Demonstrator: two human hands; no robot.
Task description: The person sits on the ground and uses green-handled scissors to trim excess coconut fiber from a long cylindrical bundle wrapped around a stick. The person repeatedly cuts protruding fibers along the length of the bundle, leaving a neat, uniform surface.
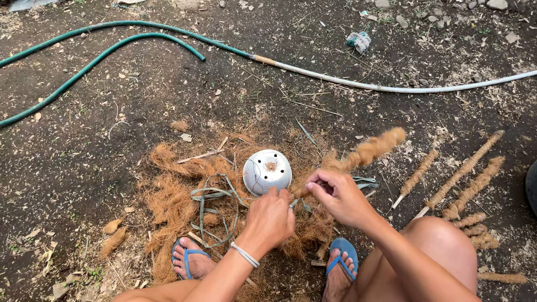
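Holding the fibre-wrapped stick (363,154) low at its near end, your right hand (341,197) has fingers pinched round it, so the wrapped length angles up and away over the ground, clear of the loose stuff. Your left hand (271,217) sits closed just beside it at the same end, knuckles up; it looks gripped on the stick's base or a strand there, but I can't tell which. Both hands are close together, nearly touching, which suits working one spot on the stick.

The white plastic pot (267,170) lies upside down just beyond your left hand, drain holes up, on the pile of coconut fibre (173,196). The pile is spread right under your hands, within easy reach. Grey-green strips (210,215) lie looped on the fibre left of your wrist.

Finished-looking wrapped sticks (467,179) lie side by side well off to your right, apart from the loose fibre. Your feet in blue flip-flops (342,253) bracket the pile. A green hose (100,53) and white hose (391,86) run across the dirt further out, well apart from the work.
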